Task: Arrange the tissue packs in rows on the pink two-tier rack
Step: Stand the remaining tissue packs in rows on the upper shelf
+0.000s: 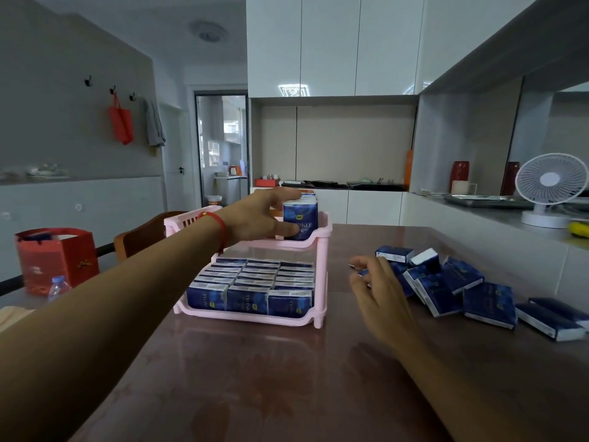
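The pink rack (322, 279) holds three full rows of tissue packs (251, 282) below. Above, the left hand (255, 218) pinches upright packs (301, 218). The right hand (379, 288), fingers loosely spread, touches the loose packs (462, 282).

The left arm stretches forward, a red string around its wrist, and the left hand (258, 215) curls fingers above and thumb in front, gripping. The right hand (379, 288) hovers low, palm down, its fingers loosely spread and slightly bent, holding nothing.
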### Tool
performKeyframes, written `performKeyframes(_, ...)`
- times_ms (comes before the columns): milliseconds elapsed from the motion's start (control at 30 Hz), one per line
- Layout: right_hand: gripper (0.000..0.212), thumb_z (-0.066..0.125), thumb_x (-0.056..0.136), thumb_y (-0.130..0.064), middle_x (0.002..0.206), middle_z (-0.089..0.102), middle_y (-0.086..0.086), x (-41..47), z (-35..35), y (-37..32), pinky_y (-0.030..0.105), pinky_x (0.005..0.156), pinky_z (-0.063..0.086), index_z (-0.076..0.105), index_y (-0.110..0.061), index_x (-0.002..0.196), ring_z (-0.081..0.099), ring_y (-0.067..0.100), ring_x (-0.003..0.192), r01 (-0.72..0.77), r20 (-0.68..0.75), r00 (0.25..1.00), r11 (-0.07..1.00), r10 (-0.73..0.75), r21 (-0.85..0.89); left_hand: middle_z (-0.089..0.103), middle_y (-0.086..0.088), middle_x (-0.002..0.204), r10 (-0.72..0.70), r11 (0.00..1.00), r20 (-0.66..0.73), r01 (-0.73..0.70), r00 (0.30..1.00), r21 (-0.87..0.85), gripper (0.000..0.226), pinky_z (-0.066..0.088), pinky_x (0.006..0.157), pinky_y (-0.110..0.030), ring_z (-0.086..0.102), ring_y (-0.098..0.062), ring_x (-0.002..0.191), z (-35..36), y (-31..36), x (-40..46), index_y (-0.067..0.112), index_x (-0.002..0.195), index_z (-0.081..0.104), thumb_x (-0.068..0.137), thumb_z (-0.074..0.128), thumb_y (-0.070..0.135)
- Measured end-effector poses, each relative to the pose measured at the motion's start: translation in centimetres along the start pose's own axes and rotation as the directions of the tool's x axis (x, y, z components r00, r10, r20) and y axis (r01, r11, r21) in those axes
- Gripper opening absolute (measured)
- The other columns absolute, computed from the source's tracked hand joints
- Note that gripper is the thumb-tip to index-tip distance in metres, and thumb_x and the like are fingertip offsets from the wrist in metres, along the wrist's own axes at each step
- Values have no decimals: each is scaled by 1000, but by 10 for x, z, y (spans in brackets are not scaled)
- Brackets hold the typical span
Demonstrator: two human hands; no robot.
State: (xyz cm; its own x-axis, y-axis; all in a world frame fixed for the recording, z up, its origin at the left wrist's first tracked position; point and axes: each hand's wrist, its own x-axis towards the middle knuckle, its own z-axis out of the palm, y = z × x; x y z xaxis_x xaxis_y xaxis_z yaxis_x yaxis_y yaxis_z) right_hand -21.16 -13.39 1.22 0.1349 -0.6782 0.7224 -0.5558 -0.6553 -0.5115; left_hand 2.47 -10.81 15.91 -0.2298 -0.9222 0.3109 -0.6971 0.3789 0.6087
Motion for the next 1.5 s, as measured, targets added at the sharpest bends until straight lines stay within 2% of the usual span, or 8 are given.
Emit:
performKeyframes(167, 24, 48, 102, -21, 125, 53, -1, 0, 0, 1, 8, 79, 40, 57, -16, 124, 55, 4, 104, -11, 11, 1000, 1000, 11, -10, 50, 4, 119, -19, 998, -25, 18, 1000, -60, 67, 53, 64, -14, 60, -14, 98, 1, 1, -1, 29, 147, 40, 90, 70, 15)
performKeyframes(433, 22, 54, 99, -19, 122, 57, 0, 1, -10, 11, 15, 79, 44, 57, -18, 121, 58, 8, 98, -84, -26, 996, 996, 84, 1, 47, -4, 139, 20, 996, -186, -4, 982, 86, 74, 55, 75, -22, 60, -15, 104, 1, 5, -19, 25, 150, 35, 87, 73, 16)
performKeyframes(600, 25, 62, 92, -14, 114, 61, 0, 2, -16, 14, 16, 78, 46, 59, -17, 116, 61, 16, 100, -218, -84, 973, 975, 214, -48, 53, -3, 103, 528, 846, -632, -285, 567, 451, 31, 50, 75, -32, 51, -16, 85, 50, 25, -66, 8, 109, 58, 80, 61, -2)
performKeyframes(867, 53, 64, 85, -38, 134, 51, 16, 17, -63, 40, 47, 95, 45, 52, -10, 129, 46, 38, 125, -468, -138, 870, 703, 474, -535, 53, 7, 110, 471, 875, -179, -432, 864, 219, 39, 49, 81, -33, 52, -14, 97, 186, 35, -58, 23, 107, 57, 69, 58, 13)
performKeyframes(1100, 64, 42, 95, -55, 152, 38, 10, 0, -79, 88, 51, 106, 26, 22, -35, 152, 31, 36, 136, -123, 70, 933, 497, 353, -859, 57, 4, 108, 286, 957, -133, -277, 949, 80, 38, 38, 74, -11, 55, -13, 90, 219, 14, -25, 19, 109, 60, 72, 65, 7)
performKeyframes(1267, 68, 63, 85, -40, 135, 43, 9, 0, -78, 81, 48, 104, 30, 32, -31, 144, 40, 31, 127, -201, 18, 952, 666, 307, -719, 64, 6, 99, 176, 978, -140, -190, 974, -91, 32, 53, 76, -25, 64, -9, 82, 218, 6, -20, 19, 108, 64, 78, 69, 8)
performKeyframes(1367, 74, 78, 78, -40, 130, 42, 3, -6, -82, 63, 37, 100, 45, 39, -31, 140, 50, 19, 116, -245, 58, 962, 937, 267, -250, 69, 7, 98, 57, 952, -87, -81, 995, -294, 24, 57, 81, -26, 68, -7, 83, 216, 8, -20, 26, 113, 62, 90, 68, 21)
performKeyframes(1500, 77, 84, 74, -42, 116, 50, -13, -17, -84, 37, 13, 83, 49, 44, -28, 139, 54, -4, 105, -118, 209, 971, 993, 120, -22, 75, -9, 98, -81, 702, 30, 78, 996, -708, 13, 62, 78, -32, 74, -24, 92, 212, 17, -27, 21, 107, 61, 95, 64, 24)
